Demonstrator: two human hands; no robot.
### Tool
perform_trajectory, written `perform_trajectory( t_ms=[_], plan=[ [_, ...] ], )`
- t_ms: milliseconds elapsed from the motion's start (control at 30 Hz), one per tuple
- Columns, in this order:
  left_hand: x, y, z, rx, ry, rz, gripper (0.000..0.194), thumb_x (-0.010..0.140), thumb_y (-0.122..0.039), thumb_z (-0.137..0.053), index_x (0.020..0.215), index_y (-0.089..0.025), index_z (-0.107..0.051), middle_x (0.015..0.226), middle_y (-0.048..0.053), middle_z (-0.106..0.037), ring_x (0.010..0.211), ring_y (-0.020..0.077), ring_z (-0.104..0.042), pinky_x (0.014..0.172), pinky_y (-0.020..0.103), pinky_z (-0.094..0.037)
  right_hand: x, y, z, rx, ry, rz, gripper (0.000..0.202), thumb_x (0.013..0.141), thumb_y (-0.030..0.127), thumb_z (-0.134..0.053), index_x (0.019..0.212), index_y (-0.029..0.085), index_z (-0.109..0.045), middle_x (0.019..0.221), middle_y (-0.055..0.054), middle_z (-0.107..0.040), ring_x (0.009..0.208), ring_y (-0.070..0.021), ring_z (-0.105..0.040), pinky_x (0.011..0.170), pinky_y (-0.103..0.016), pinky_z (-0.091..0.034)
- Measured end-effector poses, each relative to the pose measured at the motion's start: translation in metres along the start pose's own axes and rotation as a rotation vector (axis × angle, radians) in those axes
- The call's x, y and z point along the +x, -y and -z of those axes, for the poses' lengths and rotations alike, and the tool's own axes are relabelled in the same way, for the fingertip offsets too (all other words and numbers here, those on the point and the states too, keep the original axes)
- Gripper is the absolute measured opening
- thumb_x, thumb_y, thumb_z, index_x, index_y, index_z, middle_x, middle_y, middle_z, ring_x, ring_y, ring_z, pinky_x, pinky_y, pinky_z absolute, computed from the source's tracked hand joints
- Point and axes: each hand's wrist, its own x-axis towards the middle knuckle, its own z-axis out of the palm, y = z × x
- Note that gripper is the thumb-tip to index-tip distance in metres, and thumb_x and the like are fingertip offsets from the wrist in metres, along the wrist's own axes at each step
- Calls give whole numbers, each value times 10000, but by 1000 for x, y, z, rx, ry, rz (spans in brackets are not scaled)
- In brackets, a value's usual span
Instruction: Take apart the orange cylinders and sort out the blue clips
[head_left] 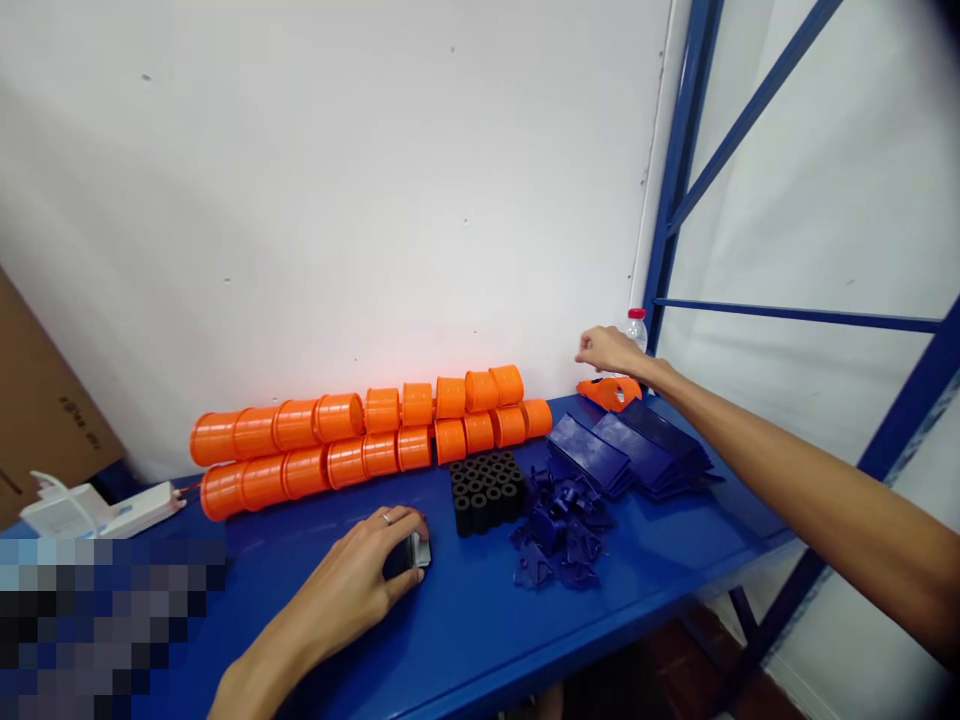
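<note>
My left hand (375,560) rests on the blue table with thumb and fingers closed around a small grey-and-dark block (421,551); most of it is hidden by the fingers. Up at the back right, my right hand (609,349) is raised with fingers curled together, and I cannot make out what they hold, if anything. Just below it lie flat orange pieces (616,392). A cluster of black hollow cylinders (486,490) stands upright to the right of my left hand. Beside them is a heap of small dark-blue plastic parts (562,530).
Two rows of orange cups (345,463) lie along the white wall. Dark-blue flat plates (634,450) are stacked at right, near a red-capped bottle (637,328). A white power strip (142,507) and cardboard box (45,410) are at left. Blue frame bars (682,150) rise at right.
</note>
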Motion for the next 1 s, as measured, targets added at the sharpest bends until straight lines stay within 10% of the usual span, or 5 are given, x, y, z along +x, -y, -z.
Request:
perform_trajectory(
  t_ms=[233,533,633,800,1000],
  plan=[
    [-1,-6,4,-3,16,54,235,864,-260,-621,1097,-278,-648,1179,46,-671,1072,266,-629,947,366,-440,-6,-65,-29,-103,140,-235,321,837,417,-738,877,99,-746,865,-178,-738,740,-255,-700,643,-315,-460],
    [-1,-2,4,-43,-2,66,278,836,-261,-660,1114,-275,-669,1205,55,-687,1107,278,-641,983,382,-464,-1,-62,-10,-86,75,-191,237,895,392,-692,904,155,-698,843,-112,-739,803,-233,-688,651,-295,-402],
    [-2,-4,6,-86,-105,41,354,825,-343,-711,1173,-285,-682,1382,79,-633,1244,322,-600,1075,437,-447,-15,-46,19,-103,-98,-104,277,897,456,-677,904,180,-660,896,-109,-728,860,-255,-660,646,-307,-365],
    [6,-46,26,-271,-601,19,315,877,-474,-680,1101,-253,-688,1194,87,-717,1198,338,-628,1107,492,-437,-78,10,55,33,-469,154,340,880,535,-667,817,218,-560,821,-67,-667,704,-212,-582,603,-311,-334],
    [47,-99,39,-919,-665,-10,577,917,-592,-623,1325,-194,-531,1205,146,-683,1142,285,-664,1017,449,-507,-172,106,40,335,-544,601,399,934,552,-649,781,243,-450,708,-8,-576,582,-161,-504,557,-302,-354]
  ],
)
